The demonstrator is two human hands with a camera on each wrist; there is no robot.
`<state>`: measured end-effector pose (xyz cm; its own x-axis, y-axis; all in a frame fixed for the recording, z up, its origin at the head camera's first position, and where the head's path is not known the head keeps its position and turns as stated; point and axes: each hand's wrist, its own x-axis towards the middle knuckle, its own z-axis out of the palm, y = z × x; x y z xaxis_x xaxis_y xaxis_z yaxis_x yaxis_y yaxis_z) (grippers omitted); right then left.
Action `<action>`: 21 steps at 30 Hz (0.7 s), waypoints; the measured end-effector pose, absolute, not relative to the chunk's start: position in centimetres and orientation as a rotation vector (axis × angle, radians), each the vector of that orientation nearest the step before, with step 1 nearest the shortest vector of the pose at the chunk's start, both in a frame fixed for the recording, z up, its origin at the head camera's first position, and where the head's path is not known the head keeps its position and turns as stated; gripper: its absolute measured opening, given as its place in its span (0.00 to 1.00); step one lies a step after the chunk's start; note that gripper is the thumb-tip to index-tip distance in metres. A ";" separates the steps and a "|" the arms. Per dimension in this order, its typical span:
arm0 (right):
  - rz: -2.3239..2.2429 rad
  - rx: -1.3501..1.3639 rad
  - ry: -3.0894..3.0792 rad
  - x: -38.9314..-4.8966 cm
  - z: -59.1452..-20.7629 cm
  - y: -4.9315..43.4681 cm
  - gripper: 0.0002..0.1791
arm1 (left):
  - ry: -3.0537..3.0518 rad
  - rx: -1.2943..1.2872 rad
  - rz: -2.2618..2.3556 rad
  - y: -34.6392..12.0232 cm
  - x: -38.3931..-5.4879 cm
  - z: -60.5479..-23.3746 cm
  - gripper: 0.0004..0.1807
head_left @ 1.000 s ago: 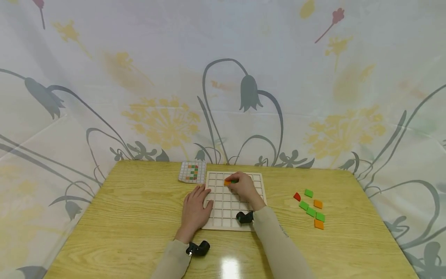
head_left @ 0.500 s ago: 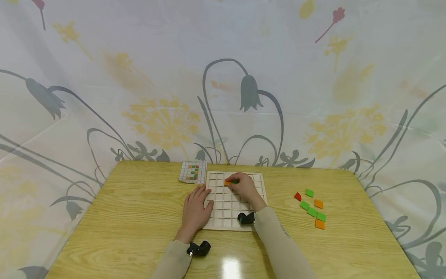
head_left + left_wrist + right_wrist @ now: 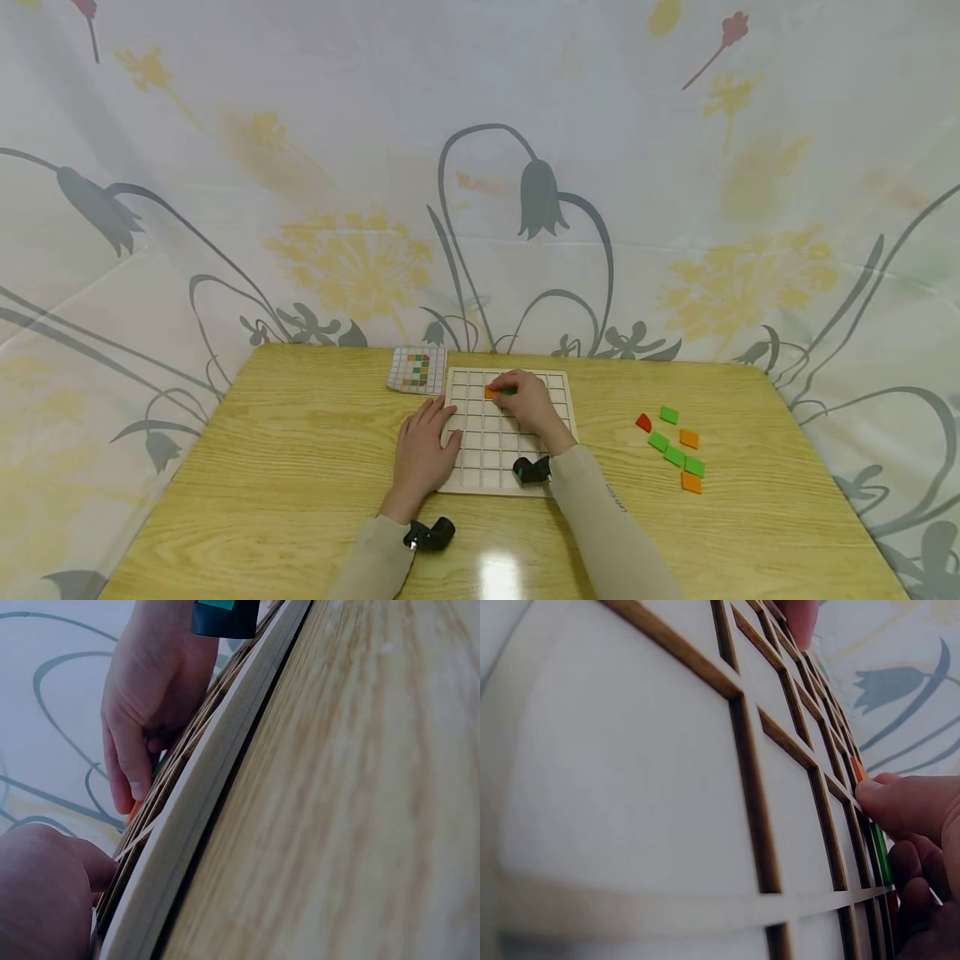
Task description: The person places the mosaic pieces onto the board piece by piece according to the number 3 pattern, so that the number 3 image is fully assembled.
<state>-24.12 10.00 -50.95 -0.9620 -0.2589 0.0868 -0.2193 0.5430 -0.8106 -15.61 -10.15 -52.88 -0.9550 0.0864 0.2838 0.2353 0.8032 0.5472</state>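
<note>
A pale wooden grid board [image 3: 480,458] lies on the table. My right hand [image 3: 527,402] reaches over its upper part, thumb and forefinger pinching an orange square tile [image 3: 490,392] at a cell of the grid. In the right wrist view, a green tile [image 3: 881,855] sits in the grid beside the orange one, and a bit of red tile [image 3: 892,909] shows just past it, partly behind curled fingers. My left hand [image 3: 425,447] rests on the board's left edge, fingers extended. From the left wrist, its thumb side [image 3: 45,892] shows at the board's rim.
Behind the left hand lies a small pattern card [image 3: 417,370] with coloured squares on a grid. Loose tiles are scattered to the board's right: a red quarter-round [image 3: 643,422], several green squares [image 3: 669,414] and two orange squares [image 3: 689,438]. A patterned curtain [image 3: 480,250] rises behind the table [image 3: 300,467].
Both hands keep their places on the board, with the right fingers still at the orange tile. The whole head view has shifted very slightly.
</note>
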 end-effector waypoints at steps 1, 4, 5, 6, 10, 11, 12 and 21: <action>-1.421 -0.421 2.719 -24.1 -50.9 10.0 0.09 | -2.748 -0.247 -0.882 -10.2 -15.6 -52.9 0.21; -1.435 -0.405 2.707 -24.0 -50.8 10.0 0.10 | -2.758 -0.241 -0.891 -10.2 -15.6 -52.9 0.21; -1.439 -0.402 2.703 -24.0 -50.8 10.0 0.10 | -2.758 -0.242 -0.891 -10.2 -15.6 -52.9 0.21; -1.444 -0.393 2.696 -24.0 -50.8 10.0 0.10 | -2.761 -0.240 -0.893 -10.2 -15.6 -52.9 0.21; -1.433 -0.400 2.704 -23.9 -50.7 10.0 0.10 | -2.764 -0.246 -0.885 -10.3 -15.7 -52.9 0.21; -1.432 -0.401 2.705 -24.0 -50.7 9.9 0.10 | -2.764 -0.247 -0.881 -10.4 -15.7 -52.9 0.21; -1.436 -0.402 2.705 -24.0 -50.7 9.9 0.10 | -2.766 -0.247 -0.880 -10.4 -15.7 -52.9 0.21; -1.624 -0.271 2.617 -24.2 -50.9 10.4 0.11 | -2.763 -0.247 -0.883 -10.2 -15.6 -52.7 0.21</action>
